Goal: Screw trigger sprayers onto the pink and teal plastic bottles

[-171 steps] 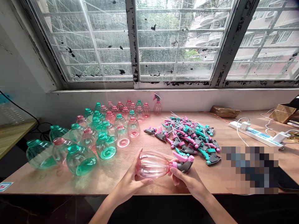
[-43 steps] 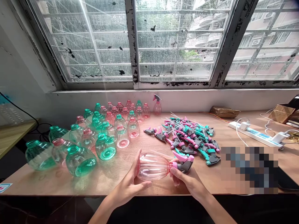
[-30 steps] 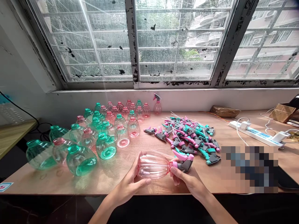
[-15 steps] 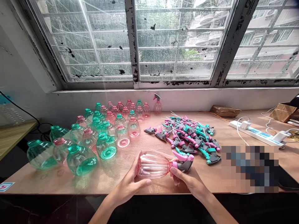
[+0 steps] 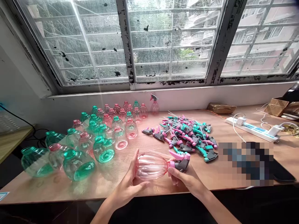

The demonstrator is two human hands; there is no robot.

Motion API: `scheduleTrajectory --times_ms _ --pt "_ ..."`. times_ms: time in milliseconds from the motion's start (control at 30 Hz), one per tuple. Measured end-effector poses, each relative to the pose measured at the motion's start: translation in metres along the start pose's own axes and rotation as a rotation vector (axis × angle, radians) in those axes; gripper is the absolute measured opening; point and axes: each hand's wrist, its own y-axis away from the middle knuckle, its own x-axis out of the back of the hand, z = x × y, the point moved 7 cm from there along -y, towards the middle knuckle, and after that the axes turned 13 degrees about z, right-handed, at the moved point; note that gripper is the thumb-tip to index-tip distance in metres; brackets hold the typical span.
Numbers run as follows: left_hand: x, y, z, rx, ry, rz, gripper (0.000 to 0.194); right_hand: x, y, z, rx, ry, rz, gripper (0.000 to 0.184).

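head view: left hand [image 5: 130, 186] and right hand [image 5: 187, 179] are gripping a pink bottle [image 5: 150, 165] lying near the table [image 5: 112, 177] edge; empty bottles [image 5: 98, 137] crowding its left, trigger heads [image 5: 187, 138] behind-right.

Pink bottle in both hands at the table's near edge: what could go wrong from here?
The pink bottle lies sideways at the near edge of the table, held by the left hand while the right hand grips the trigger head; a slip could send it off the edge. Its thin wall may buckle if squeezed. The loose spray heads lie close by, and a right-hand sweep might snag them.
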Motion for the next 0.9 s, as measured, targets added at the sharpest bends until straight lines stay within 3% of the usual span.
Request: scheduleTrajectory --times_ms 233,467,700,900 --pt "0.001 0.000 -0.004 0.053 -0.005 -0.003 0.101 0.001 -0.002 0.005 0.013 0.064 -0.013 0.045" --pt "0.001 0.000 0.003 -0.033 -0.022 0.007 0.100 0.001 -0.002 0.004 0.007 0.024 -0.009 0.042" --pt "0.001 0.000 -0.007 0.101 0.046 0.019 0.105 0.001 0.000 0.005 -0.002 0.004 0.011 0.038" --pt "0.002 -0.001 -0.007 0.095 0.052 0.036 0.102 0.004 -0.002 0.011 -0.009 0.047 0.035 0.041"
